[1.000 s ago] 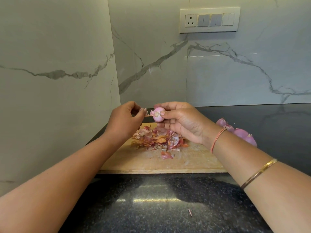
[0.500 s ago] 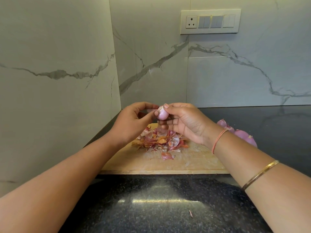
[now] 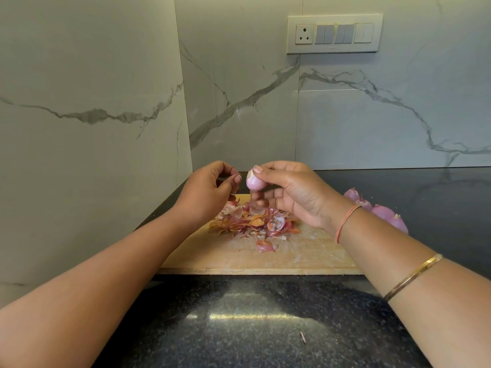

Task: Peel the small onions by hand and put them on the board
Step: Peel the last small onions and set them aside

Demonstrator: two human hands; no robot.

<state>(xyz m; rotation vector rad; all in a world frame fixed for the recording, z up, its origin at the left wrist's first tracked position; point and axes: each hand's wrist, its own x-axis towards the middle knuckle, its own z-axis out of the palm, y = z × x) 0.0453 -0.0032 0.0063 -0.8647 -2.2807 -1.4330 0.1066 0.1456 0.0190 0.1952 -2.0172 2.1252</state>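
Board (image 3: 305, 257), near edge bare; peel heap (image 3: 252, 221) mid-board. Above the heap, right hand (image 3: 295, 192) pinches one onion (image 3: 255, 182) between thumb and fingertips. Left hand (image 3: 206, 191) is just beside it, fingers curled; whether they pinch a scrap, cannot tell. Advice: check the root end for leftover skin, then set down clear of scraps. Onion looks smooth, pale pink, glossy. Farther right, peeled onions (image 3: 382, 212) lie together.

A small pink onion (image 3: 255, 181), peeled and glossy with a pale cut end turned up and left, is held above the wooden board (image 3: 305, 257). The board lies flat, scored pale, with a heap of orange-pink skins (image 3: 255, 221) on its far part. Several peeled onions (image 3: 382, 211) are seen at its right, half hidden.
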